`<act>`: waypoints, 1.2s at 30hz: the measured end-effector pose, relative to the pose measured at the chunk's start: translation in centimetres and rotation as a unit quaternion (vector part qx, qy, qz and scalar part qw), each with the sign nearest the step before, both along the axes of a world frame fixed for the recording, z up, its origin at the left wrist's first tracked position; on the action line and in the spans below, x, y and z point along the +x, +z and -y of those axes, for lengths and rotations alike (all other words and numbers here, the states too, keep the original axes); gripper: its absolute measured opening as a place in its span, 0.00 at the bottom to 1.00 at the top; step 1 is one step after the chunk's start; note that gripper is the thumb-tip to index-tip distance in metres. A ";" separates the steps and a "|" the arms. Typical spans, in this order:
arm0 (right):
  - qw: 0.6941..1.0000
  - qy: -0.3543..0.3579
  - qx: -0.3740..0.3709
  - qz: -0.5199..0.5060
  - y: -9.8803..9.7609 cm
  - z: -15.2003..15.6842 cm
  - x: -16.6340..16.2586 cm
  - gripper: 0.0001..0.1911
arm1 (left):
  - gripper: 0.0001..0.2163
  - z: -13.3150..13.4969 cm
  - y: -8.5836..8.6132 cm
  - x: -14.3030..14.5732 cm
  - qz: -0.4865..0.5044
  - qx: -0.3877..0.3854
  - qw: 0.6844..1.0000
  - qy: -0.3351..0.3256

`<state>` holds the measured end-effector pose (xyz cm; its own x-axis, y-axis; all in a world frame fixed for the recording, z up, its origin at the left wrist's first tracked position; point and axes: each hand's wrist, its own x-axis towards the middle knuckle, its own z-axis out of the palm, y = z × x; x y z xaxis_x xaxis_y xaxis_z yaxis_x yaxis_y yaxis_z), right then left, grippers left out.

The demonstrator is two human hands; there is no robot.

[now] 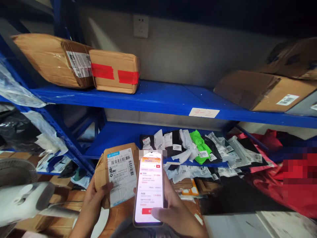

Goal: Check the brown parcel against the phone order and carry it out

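The parcel [116, 173] is a small brown package wrapped in tape, held upright and a little tilted in front of the lower blue shelf, with a white shipping label bearing a barcode and a blue strip across its facing side. Just beside it on the right, the phone [150, 188] stands upright too, its lit screen showing a white page with an orange banner, red text lines and a red button.

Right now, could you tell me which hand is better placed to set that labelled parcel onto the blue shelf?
Probably the left hand: it already grips the brown parcel just below the blue shelf. The right hand is occupied holding the phone.
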<state>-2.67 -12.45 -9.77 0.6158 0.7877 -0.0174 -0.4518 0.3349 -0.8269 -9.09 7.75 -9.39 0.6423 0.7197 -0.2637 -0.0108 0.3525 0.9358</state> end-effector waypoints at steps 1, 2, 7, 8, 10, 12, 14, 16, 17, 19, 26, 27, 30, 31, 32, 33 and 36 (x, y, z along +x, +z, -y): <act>1.000 -0.003 -0.004 0.002 -0.1 0.0 0.0 0.59 | 0.31 0.1 0.1 0.0 0.001 -0.002 1.000 0.000; 1.000 -0.005 -0.006 0.003 -0.1 -0.1 0.0 0.59 | 0.31 0.2 0.2 0.1 0.000 -0.003 1.000 -0.001; 1.000 -0.007 -0.016 -0.006 0.3 -0.1 0.2 0.59 | 0.32 0.1 0.2 0.1 -0.004 0.005 1.000 0.001; 1.000 -0.002 -0.018 -0.010 0.5 0.0 0.2 0.58 | 0.32 0.1 0.1 0.0 -0.004 0.009 1.000 0.001; 1.000 0.007 -0.023 -0.020 1.1 0.1 0.2 0.58 | 0.33 0.0 0.0 0.0 -0.004 0.012 1.000 -0.001; 0.999 0.010 -0.024 -0.025 1.4 0.1 0.2 0.57 | 0.35 -0.1 0.0 0.0 -0.006 0.012 1.000 0.000; 1.000 0.003 -0.020 -0.020 1.4 0.0 0.2 0.55 | 0.36 -0.2 -0.1 0.0 -0.008 0.010 1.000 0.006; 1.000 -0.005 -0.010 -0.028 1.2 -0.2 0.2 0.55 | 0.38 -0.5 -0.2 0.2 -0.022 -0.005 1.000 0.015; 0.999 -0.011 -0.005 -0.043 1.1 -0.4 0.2 0.55 | 0.39 -0.7 -0.3 0.2 -0.030 -0.012 0.999 0.018; 0.995 -0.034 0.002 -0.089 1.0 -0.8 0.1 0.54 | 0.42 -1.0 -0.5 0.2 -0.048 -0.025 0.998 0.018; 0.970 -0.148 -0.021 -0.192 1.0 -1.5 0.0 0.47 | 0.43 -1.6 -1.3 0.0 -0.049 -0.025 0.998 0.010; 0.968 -0.155 -0.026 -0.195 0.9 -1.5 0.0 0.46 | 0.42 -1.6 -1.3 0.0 -0.052 -0.029 0.998 0.012; 0.966 -0.155 -0.026 -0.204 0.6 -1.8 0.1 0.47 | 0.42 -1.7 -1.4 0.1 -0.057 -0.032 0.998 0.010; 0.965 -0.150 -0.024 -0.214 0.6 -1.9 0.1 0.48 | 0.42 -1.8 -1.4 0.1 -0.053 -0.028 0.998 0.009; 0.962 -0.148 -0.021 -0.227 0.6 -2.0 0.2 0.48 | 0.41 -1.8 -1.4 0.1 -0.050 -0.025 0.998 0.008; 0.959 -0.150 -0.021 -0.239 0.7 -2.1 0.2 0.48 | 0.41 -1.9 -1.4 0.1 -0.049 -0.024 0.999 0.006; 0.951 -0.156 -0.023 -0.267 0.7 -2.3 0.4 0.46 | 0.43 -1.9 -1.4 0.1 -0.055 -0.036 0.998 0.009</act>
<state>-2.31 -10.14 -9.06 0.7138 0.5582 -0.4231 -0.6951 0.4907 -0.5253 -8.98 9.69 -10.79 0.5940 0.7072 -0.3835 0.0831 0.4202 0.9036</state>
